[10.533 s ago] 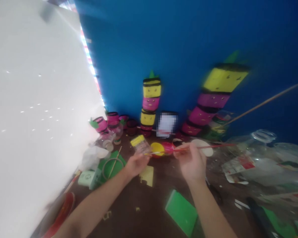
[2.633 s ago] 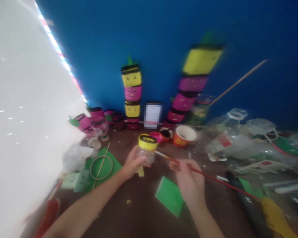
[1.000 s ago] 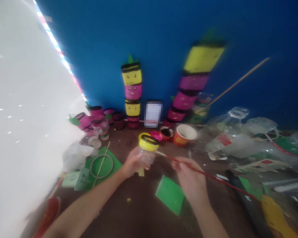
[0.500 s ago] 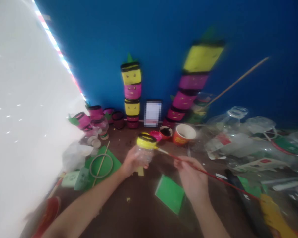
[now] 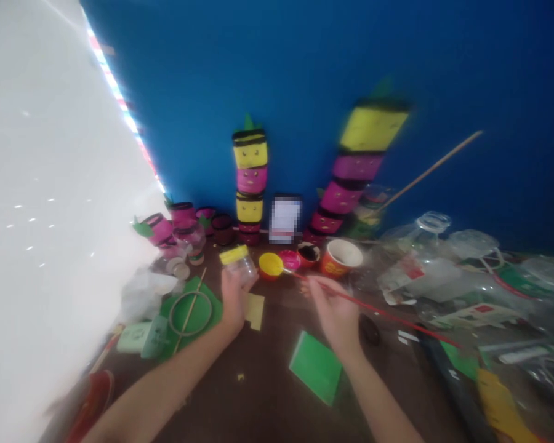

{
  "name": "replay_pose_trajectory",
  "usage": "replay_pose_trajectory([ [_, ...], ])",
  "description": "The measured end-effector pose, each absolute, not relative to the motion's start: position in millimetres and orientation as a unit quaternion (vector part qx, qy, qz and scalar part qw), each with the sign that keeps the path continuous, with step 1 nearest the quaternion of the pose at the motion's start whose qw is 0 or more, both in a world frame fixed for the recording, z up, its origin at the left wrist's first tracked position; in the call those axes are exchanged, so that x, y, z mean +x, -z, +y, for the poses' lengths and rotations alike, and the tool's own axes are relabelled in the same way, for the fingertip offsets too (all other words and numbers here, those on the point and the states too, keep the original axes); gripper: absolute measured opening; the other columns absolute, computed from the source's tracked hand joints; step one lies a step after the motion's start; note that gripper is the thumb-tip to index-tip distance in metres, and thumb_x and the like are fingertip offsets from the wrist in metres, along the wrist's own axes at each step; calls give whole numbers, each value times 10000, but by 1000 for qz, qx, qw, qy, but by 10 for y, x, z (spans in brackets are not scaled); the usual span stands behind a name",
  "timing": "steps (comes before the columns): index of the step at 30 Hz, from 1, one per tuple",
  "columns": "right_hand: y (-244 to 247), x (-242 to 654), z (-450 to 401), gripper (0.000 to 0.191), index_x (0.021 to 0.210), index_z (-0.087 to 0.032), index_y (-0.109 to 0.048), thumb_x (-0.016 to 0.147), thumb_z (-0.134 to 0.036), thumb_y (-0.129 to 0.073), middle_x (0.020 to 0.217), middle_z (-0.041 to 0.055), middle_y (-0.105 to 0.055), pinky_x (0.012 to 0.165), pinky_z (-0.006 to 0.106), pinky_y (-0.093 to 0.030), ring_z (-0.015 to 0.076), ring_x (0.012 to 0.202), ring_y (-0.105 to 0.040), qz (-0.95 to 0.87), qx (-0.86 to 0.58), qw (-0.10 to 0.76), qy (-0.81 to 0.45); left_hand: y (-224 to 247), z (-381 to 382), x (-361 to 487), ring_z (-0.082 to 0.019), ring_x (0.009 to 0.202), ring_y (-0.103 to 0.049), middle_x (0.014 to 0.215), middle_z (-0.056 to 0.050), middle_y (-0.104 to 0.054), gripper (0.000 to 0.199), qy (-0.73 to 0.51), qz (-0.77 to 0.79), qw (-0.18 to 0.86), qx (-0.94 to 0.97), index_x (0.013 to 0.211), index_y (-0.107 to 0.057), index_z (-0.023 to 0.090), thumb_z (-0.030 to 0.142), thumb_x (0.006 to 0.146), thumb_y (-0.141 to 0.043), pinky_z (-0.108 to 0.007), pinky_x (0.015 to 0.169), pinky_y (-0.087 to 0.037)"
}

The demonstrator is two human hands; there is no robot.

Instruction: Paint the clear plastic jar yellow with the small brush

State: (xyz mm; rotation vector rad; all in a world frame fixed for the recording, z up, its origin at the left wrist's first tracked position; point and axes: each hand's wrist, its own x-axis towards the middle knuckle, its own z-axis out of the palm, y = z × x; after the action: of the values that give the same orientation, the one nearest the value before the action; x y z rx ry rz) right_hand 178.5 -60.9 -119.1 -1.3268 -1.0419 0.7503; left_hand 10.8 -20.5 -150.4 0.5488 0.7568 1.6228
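My left hand [image 5: 234, 296] is closed around a clear plastic cup-like piece [image 5: 242, 264], tilted to the left, with a yellow-painted band at its rim. In my right hand [image 5: 335, 307] is a long red paintbrush [image 5: 373, 311], its tip pointing left at the edge of a small cup of yellow paint [image 5: 271, 265]. Beside that cup stand a pink paint pot [image 5: 290, 259], a pot of dark paint [image 5: 308, 253] and a larger red-and-white paper cup [image 5: 342, 257]. Below the hands lies a green sheet [image 5: 316, 367].
Painted yellow and pink stacks with faces [image 5: 250, 178] stand against the blue wall [image 5: 295, 74]. Several clear plastic bottles [image 5: 431, 231] crowd the right. At left are a ring [image 5: 191, 314] on green paper, a white bag [image 5: 143, 289] and pink painted cups [image 5: 157, 229].
My left hand has moved the clear piece left and tilted it, uncovering the yellow paint cup. The brush tip has left the piece's rim and is now at the paint cup.
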Motion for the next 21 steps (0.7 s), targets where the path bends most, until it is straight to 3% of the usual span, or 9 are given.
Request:
replay_pose_trajectory([
  [6, 1179, 1658, -400, 244, 845, -171, -643, 806, -382, -527, 762, 73, -689, 723, 357, -518, 200, 707, -649, -585, -607, 499, -200, 1561, -200, 121, -189, 852, -640, 930, -21, -631, 397, -694, 317, 598, 248, 986, -481, 221, 423, 685, -644, -409, 820, -485],
  [12, 1264, 1586, -310, 211, 841, -180, -632, 829, -332, -485, 833, 80, -687, 744, 340, -502, 205, 777, -641, -653, -582, 468, -125, 1530, -210, 105, -199, 752, -666, 881, -15, -641, 441, -660, 341, 620, 252, 1009, -446, 225, 436, 676, -646, -434, 783, -497],
  [21, 1120, 1614, -440, 198, 794, -178, -632, 801, -345, -526, 711, 55, -681, 663, 316, -502, 189, 659, -639, -606, -593, 490, -201, 1542, -204, 107, -183, 762, -658, 884, -15, -644, 438, -649, 346, 630, 251, 1006, -462, 217, 434, 676, -653, -383, 750, -501],
])
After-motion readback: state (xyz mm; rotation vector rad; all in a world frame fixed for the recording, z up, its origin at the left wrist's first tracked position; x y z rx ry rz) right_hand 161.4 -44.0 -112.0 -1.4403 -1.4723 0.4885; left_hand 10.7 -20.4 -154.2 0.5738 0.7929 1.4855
